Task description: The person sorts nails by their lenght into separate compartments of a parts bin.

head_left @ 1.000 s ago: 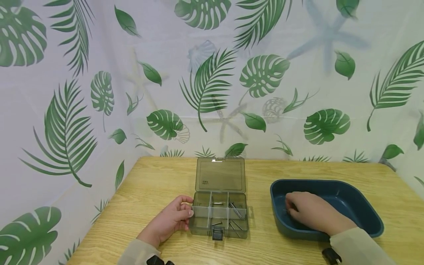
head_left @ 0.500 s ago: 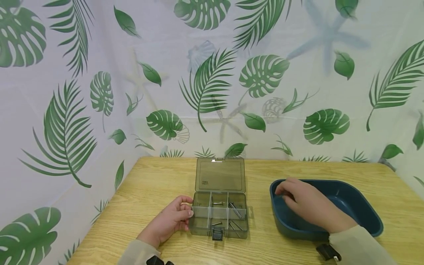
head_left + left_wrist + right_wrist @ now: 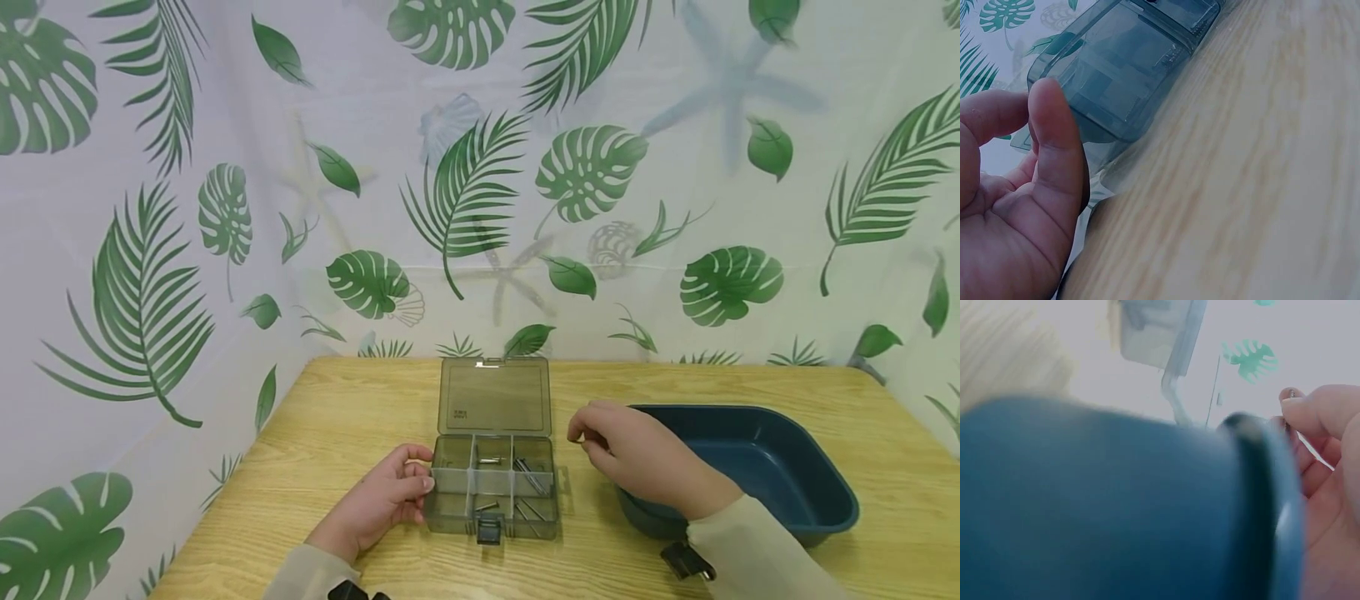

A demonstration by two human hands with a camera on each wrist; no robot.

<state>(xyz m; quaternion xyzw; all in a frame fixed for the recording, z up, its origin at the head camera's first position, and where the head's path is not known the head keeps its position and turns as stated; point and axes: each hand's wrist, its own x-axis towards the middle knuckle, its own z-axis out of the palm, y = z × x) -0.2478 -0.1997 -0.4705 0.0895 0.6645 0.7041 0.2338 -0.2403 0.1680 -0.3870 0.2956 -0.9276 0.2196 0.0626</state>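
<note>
A smoky see-through compartment box (image 3: 454, 523) stands on the table with its lid (image 3: 495, 398) raised. Several metal screws (image 3: 531, 477) lie in its middle and right compartments. My left hand (image 3: 382, 500) grips the box's left side, its thumb at the rim; the left wrist view shows that thumb (image 3: 1054, 131) against the box's corner. Over the left rim of a dark blue tub (image 3: 821, 467), my right hand (image 3: 648, 458) is bent downward. Between its thumb and fingertip I see a small metal screw (image 3: 1292, 394), partly covered.
The tub is right of the box, with a strip of wooden table (image 3: 581, 542) between them. A clear latch tab (image 3: 564, 487) sticks out at the box's right side. Leaf-printed cloth (image 3: 480, 167) hangs behind the table and along its left.
My right hand has risen from inside the tub and moved left across its rim toward the box. The left hand keeps its place at the box, which has not moved.
</note>
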